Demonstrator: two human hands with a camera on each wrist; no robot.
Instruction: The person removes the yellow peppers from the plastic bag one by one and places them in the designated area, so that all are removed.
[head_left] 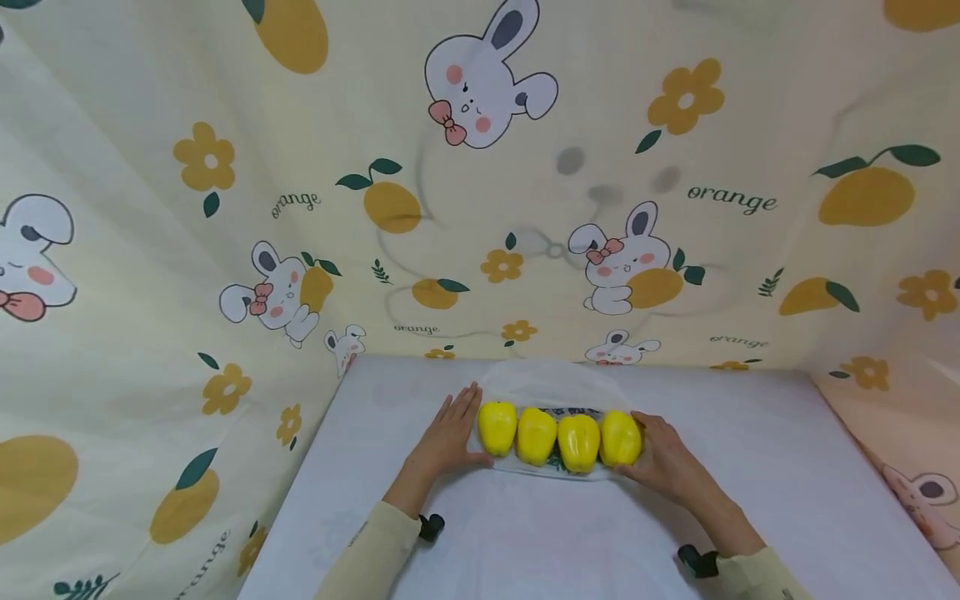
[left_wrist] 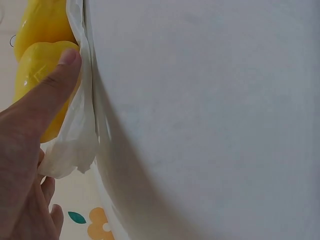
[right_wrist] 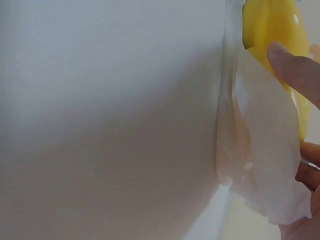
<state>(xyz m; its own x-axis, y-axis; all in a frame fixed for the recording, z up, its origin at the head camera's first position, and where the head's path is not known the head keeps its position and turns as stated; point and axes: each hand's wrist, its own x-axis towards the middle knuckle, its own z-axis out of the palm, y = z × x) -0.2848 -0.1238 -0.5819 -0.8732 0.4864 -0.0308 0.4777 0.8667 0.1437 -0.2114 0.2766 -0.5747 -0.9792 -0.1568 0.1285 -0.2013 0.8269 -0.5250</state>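
Note:
Several yellow peppers [head_left: 537, 436] stand side by side in a row on a thin white sheet or bag [head_left: 551, 381], with a dark printed pattern showing between them. My left hand [head_left: 445, 437] lies at the row's left end, fingers extended; its thumb touches the end pepper [left_wrist: 37, 62] in the left wrist view. At the right end, my right hand [head_left: 666, 461] grips the last pepper [head_left: 620, 438], fingers behind and thumb in front. The right wrist view shows that thumb on the yellow skin [right_wrist: 270, 22] above a translucent fold [right_wrist: 272, 135]. Some fingertips are hidden.
The peppers are on a white-covered table [head_left: 540, 542]. A cream curtain [head_left: 480, 192] printed with rabbits, oranges and flowers rises behind the table and along both sides. Each forearm has a small black device [head_left: 431, 527] strapped near the wrist.

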